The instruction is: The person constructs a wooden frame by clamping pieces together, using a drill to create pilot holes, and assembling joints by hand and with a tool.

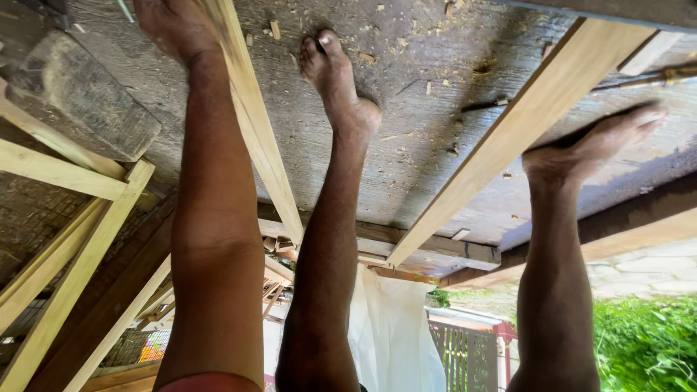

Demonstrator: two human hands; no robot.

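Observation:
The view is upside down, with the rough grey floor at the top. My right hand reaches to the floor at the edge of a long pale wooden plank. It is blurred, its fingers stretched to the right, and I cannot tell its grip. My two bare legs run up the frame. One foot stands on the floor between the planks. The other foot is beside a second pale plank. My left hand is out of view.
A grey concrete block lies at the left. Pale timber frames stand beside it. Wood chips litter the floor. Beyond the legs hang a white sheet, a slatted gate and green plants.

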